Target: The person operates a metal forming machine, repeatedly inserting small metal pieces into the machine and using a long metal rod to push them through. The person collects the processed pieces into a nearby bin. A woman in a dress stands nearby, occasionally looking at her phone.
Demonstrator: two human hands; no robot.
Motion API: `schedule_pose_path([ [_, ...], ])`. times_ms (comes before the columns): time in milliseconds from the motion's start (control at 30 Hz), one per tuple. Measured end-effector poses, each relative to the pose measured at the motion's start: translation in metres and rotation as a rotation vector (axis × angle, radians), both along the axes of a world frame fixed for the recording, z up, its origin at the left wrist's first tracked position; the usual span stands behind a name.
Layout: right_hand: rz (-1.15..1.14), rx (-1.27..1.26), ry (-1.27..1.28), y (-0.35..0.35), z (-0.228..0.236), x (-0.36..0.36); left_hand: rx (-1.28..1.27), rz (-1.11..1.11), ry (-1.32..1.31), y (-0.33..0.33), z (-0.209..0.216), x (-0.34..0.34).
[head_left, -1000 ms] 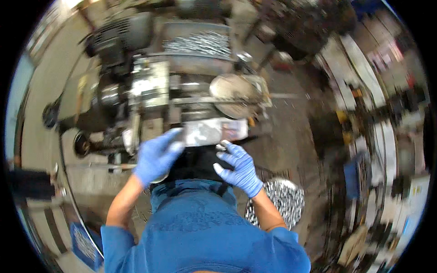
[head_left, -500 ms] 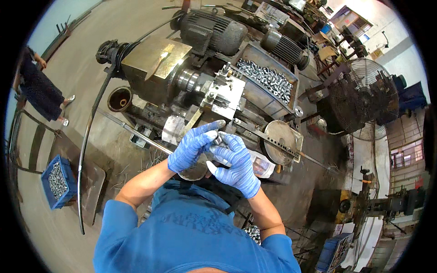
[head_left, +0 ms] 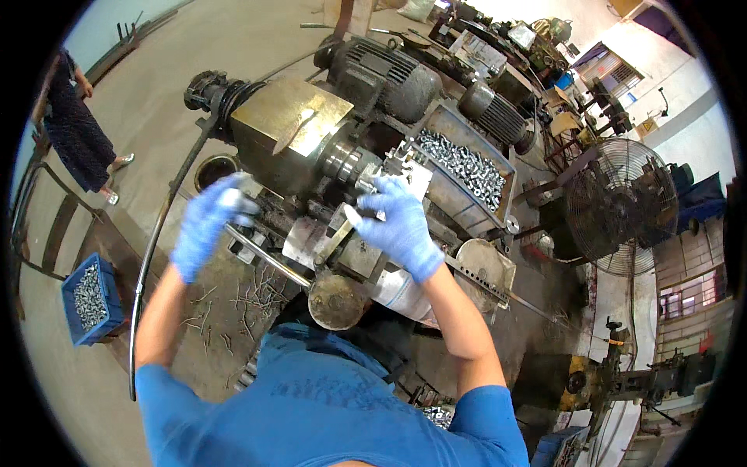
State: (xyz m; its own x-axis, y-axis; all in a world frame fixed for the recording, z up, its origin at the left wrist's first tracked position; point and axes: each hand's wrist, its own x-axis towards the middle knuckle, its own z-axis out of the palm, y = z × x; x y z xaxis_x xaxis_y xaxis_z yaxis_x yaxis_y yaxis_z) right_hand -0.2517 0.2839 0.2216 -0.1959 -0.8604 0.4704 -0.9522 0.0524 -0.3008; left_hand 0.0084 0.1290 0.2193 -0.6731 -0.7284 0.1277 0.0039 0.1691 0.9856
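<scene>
My left hand [head_left: 208, 227], in a blue knit glove with pale fingertips, is smeared by motion beside the machine's left end, above a long bare metal bar [head_left: 268, 257]. Whether it holds anything is hidden by the blur. Over the lathe-like machine's tool slide, my right hand [head_left: 398, 227] wears the same kind of glove. Its fingers curve toward the bright round chuck [head_left: 341, 165], with the thumb held apart from them. I make out no part in this hand; its fingertips partly cover the small metal fixture [head_left: 408, 173] beside the chuck.
Behind the slide stands a grey bin [head_left: 447, 204] of small metal parts. A blue crate [head_left: 109, 307] of similar parts is at left. A motor [head_left: 385, 78], a large fan [head_left: 618, 202] and a long bent rod [head_left: 158, 233] surround the work area. Another person [head_left: 74, 132] stands far left.
My hands were together over the slide around a small metal part. They have separated: the left swung left toward the bar, the right moved up to the chuck. The view shifted slightly.
</scene>
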Motion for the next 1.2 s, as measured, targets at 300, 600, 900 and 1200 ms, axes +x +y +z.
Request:
schedule_pose_path([
  [300,-0.114,0.526,0.018,-0.064,-0.022,-0.043,-0.430,0.568,-0.736,-0.064,-0.064,0.200],
  [600,-0.066,0.642,0.103,-0.078,-0.017,-0.042,-0.553,0.431,-1.026,-0.034,-0.088,0.200],
  [900,-0.093,0.834,0.189,-0.092,0.009,-0.026,-0.793,0.452,-1.248,-0.054,-0.104,0.204],
  [1200,-0.161,0.826,0.202,-0.096,-0.001,-0.026,-1.062,0.414,-1.496,-0.208,-0.109,0.264],
])
